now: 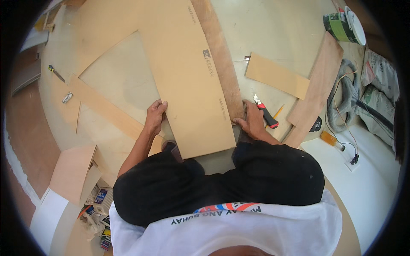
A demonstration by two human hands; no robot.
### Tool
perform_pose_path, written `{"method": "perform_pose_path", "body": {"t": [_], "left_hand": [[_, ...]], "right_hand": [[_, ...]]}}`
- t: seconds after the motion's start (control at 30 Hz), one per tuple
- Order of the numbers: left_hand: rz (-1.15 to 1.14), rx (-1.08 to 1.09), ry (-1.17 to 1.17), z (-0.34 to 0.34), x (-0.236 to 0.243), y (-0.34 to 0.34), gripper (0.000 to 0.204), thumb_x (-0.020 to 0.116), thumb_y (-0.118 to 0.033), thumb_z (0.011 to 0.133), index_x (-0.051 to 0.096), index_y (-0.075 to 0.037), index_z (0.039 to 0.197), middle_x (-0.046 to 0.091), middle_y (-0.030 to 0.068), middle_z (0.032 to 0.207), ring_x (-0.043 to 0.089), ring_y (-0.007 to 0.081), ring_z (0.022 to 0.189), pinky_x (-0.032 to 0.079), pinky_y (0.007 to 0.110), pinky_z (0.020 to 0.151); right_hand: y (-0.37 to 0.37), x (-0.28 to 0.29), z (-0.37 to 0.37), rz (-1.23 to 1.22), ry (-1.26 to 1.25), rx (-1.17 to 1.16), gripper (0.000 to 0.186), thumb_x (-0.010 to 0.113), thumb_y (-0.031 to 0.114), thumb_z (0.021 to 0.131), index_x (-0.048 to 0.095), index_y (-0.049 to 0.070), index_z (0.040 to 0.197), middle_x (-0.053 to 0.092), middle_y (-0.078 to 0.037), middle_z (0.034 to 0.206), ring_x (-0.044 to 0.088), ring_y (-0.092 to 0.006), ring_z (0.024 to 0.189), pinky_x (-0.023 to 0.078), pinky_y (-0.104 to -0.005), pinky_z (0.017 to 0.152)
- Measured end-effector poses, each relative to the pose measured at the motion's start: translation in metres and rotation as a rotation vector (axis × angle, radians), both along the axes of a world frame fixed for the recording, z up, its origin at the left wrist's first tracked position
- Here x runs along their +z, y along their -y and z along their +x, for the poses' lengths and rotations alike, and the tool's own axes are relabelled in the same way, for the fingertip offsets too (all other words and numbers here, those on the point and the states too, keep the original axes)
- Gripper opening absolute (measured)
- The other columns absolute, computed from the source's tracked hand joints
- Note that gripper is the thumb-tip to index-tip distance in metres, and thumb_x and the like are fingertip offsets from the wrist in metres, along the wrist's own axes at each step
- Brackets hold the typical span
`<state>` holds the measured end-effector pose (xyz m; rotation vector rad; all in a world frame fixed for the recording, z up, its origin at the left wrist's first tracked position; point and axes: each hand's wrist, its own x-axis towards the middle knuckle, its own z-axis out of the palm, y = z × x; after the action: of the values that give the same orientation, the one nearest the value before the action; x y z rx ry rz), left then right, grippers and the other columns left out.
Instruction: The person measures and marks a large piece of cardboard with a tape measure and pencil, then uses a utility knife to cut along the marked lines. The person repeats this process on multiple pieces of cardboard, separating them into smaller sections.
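Observation:
A long tan board (183,81) with printed marks stretches away from between my knees. My left hand (156,115) grips its left edge, thumb on top and fingers curled beneath. Along the board's right side runs a brown wooden plank (224,64), partly covered by it. At the near end of that plank my right hand (252,118) is bent round the edge, thumb toward the board; part of its fingers is hidden. Just right of this hand lie a red and black utility knife (267,113), blade out, and a yellow pencil (277,113) partly behind it.
A tan offcut (277,74) rests against a wooden plank (316,77) at right. Beyond are a tape measure (316,124), a grey hose (337,115), an orange-handled tool (331,138) and a bucket (345,26). A handsaw (56,73) and board strips (106,100) lie left.

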<state>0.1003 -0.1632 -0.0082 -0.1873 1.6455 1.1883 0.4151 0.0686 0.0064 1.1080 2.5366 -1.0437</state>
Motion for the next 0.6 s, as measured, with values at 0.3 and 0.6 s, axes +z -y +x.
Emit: {"method": "perform_pose_path", "body": {"t": [0.3,0.6], "left_hand": [[-0.007,-0.186,0.164,-0.029,-0.022,0.018,0.019,0.063,-0.023,0.101,0.061,-0.005,0.097,0.066,0.0047,0.087,0.065,0.0136,0.075,0.058,0.031,0.070],[-0.059,-0.190,0.202,-0.030,-0.032,0.008,0.017,0.062,-0.025,0.101,0.062,-0.008,0.097,0.069,0.0040,0.089,0.068,0.0162,0.083,0.059,0.035,0.076]], "right_hand": [[-0.016,-0.004,0.004,-0.106,-0.043,0.030,0.092,0.079,0.045,0.074,0.039,0.009,0.150,0.061,-0.015,0.116,0.057,-0.0330,0.110,0.039,-0.0471,0.092],[0.011,-0.004,-0.001,0.016,0.052,-0.126,0.095,0.079,0.051,0.073,0.041,0.017,0.153,0.057,-0.014,0.103,0.055,-0.0331,0.101,0.039,-0.0461,0.086]]}}
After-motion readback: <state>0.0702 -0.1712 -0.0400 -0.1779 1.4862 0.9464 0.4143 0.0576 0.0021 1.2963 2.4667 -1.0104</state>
